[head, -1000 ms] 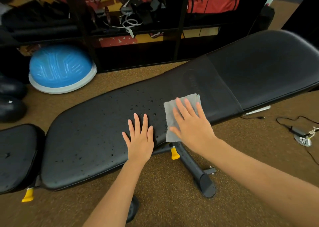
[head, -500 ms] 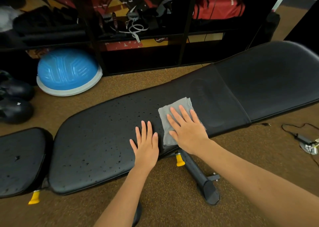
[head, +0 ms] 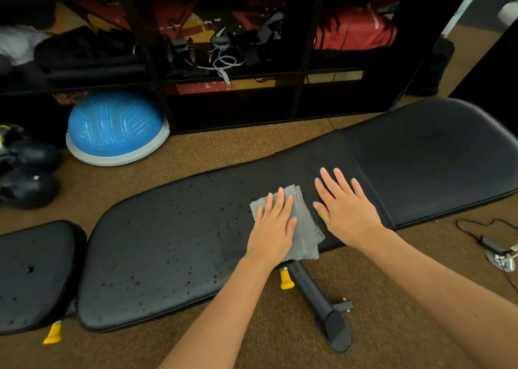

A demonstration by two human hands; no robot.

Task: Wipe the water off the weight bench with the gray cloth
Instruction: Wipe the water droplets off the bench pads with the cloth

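1. Cloth [head: 304,230] is lying folded at the bench's [head: 168,242] near edge, the left hand [head: 273,225] pressing flat on it, fingers spread, gripping nothing.
2. Right hand [head: 346,210] is resting open on the pad just beside it.
3. Water drops [head: 157,234] are beading farther left.

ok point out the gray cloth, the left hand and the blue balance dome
gray cloth [head: 304,232], head view, bare folded part right of the hand
left hand [head: 273,224], head view, back of the hand
blue balance dome [head: 112,122], head view, top of the dome
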